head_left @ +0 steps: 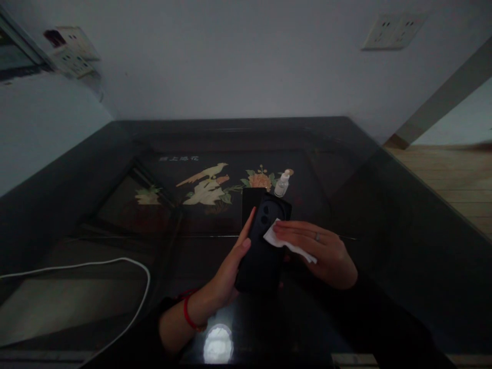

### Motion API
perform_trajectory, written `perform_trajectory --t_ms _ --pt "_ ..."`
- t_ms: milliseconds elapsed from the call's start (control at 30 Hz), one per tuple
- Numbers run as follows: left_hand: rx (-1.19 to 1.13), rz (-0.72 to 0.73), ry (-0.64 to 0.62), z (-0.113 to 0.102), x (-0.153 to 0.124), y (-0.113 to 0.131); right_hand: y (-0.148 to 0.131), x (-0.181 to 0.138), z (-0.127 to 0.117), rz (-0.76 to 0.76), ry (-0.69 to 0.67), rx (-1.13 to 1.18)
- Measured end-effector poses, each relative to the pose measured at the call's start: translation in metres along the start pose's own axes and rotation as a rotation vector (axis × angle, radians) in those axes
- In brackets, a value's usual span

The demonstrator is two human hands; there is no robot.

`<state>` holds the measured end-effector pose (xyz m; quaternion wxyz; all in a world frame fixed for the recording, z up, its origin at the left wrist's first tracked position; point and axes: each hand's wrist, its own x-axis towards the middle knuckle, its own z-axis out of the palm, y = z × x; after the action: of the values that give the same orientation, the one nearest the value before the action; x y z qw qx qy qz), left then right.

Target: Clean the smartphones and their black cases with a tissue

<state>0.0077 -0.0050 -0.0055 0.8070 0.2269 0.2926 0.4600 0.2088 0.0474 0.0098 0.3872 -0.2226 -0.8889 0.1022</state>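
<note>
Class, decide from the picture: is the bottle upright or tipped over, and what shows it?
Upright: the bottle stands with its base on the table and its white top uppermost.

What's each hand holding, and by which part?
Left hand: dark phone, by its left edge. Right hand: white tissue, along its upper edge.

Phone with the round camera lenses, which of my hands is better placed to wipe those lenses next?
Right, I'd say. Your right hand holds the white wipe at the back of the phone, close to the lenses. Your left hand grips the phone's side, so it seems better suited to steadying.
</note>
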Motion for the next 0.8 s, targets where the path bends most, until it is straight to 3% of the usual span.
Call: perform_trajectory --t_ms 167,267,433,600,667,800 --pt "-0.021 -0.049 -0.118 -0.002 0.000 -0.003 0.004 -0.004 0.005 0.148 0.197 -0.112" --pt "-0.021 -0.048 -0.121 -0.002 0.000 -0.005 0.003 -0.004 0.009 0.092 0.133 -0.088" --pt "-0.014 0.027 0.023 -0.001 0.001 -0.002 -0.003 -0.005 0.010 -0.107 0.025 0.027" --pt "-0.048 -0.047 -0.076 -0.003 0.000 -0.001 0.001 -0.006 0.008 0.085 0.190 -0.104" --pt "-0.045 -0.052 -0.091 -0.002 0.000 -0.002 0.002 -0.006 0.010 0.089 0.162 -0.096" --pt "-0.020 -0.023 -0.008 -0.001 -0.002 -0.001 -0.001 -0.005 0.014 -0.048 0.044 0.012"
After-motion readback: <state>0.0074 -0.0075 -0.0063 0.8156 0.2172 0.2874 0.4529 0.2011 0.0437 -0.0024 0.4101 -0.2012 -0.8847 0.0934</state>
